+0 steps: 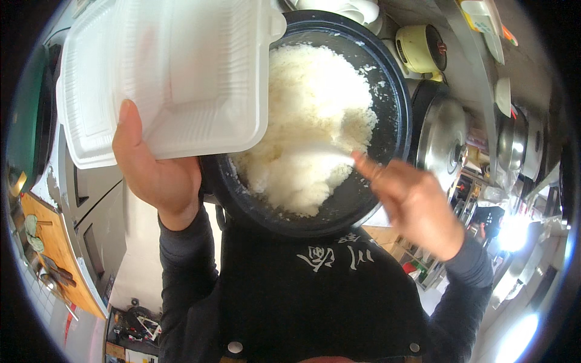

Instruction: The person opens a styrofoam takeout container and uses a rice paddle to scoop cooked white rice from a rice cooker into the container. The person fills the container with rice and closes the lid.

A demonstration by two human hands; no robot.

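Note:
A white lidded takeaway container (pixel 199 90), its lid folded back, rests in my left hand (pixel 154 177), with the thumb over its near edge. It looks empty and overhangs the left side of a large dark round pot (pixel 390 100). Cooked white rice (pixel 317 90) is heaped inside that pot. My right hand (pixel 408 199), blurred, is over the pot's right near rim and grips the handle of a pale rice paddle (pixel 322 152). The paddle's blurred blade lies against the rice, so its exact edge is unclear.
Right of the pot are a yellow electric pot (pixel 417 47) and a large steel lid (pixel 442 140). White bowls (pixel 349 9) stand beyond it. At the left are grey cabinet doors (pixel 97 218) and a wooden board (pixel 68 263) with utensils. Crowded shelves fill the far right.

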